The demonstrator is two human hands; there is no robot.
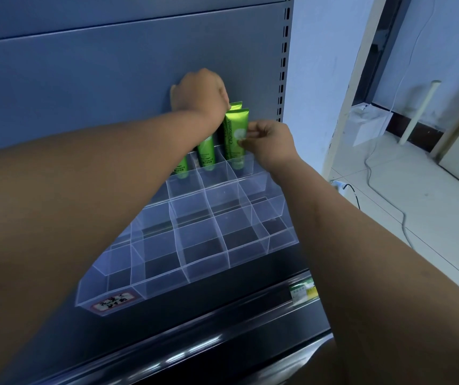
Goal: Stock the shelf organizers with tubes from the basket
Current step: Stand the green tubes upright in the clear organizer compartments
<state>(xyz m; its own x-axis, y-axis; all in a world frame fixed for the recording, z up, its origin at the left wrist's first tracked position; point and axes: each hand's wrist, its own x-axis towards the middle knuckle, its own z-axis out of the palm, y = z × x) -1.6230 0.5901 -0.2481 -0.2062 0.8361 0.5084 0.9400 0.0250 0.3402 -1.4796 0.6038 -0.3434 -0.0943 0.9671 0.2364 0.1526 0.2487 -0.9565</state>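
Both arms reach to the far row of the clear organizer (206,245) sitting on the shelf (222,323). The right hand (267,140) pinches the right edge of the Chamomile tube (235,134) between thumb and fingertips. That tube stands upright, cap down, in the far-right compartment. A second tube (236,104) stands just behind it, only its top showing.

The left hand (199,93) is over the tube tops, back of the hand toward the camera and fingers hidden, so I cannot tell if it grips anything. The hands are apart, left one farther and higher.

The middle tube (206,154) stands in the next compartment to the left. The left tube (182,168) is beyond it, partly covered by the left forearm. The nearer rows of compartments hold no tubes.

A red-bordered sticker (113,302) is on the organizer's near-left front. A price tag (303,293) is on the shelf edge. A blue back panel (83,79) is behind. A white box (367,126) and a cable (372,173) lie on the floor at right.
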